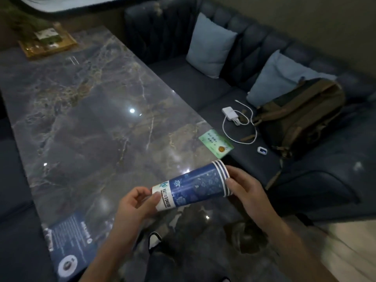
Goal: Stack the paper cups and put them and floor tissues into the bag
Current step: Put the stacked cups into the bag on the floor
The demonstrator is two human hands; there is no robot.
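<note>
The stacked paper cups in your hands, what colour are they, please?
Dark blue with pale flowers, white base band and rims; head view.

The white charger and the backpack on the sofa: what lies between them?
In the head view, only the looping white cable lies between the charger and backpack.

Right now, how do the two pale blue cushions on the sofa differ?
The far pale blue cushion stands upright against the dark blue sofa backrest, fully in view. The near pale blue cushion leans lower, and the olive-brown backpack covers its lower right part. The far one has bare seat in front; the near one has a white charger and cable before it. Both share colour and a square shape.
</note>
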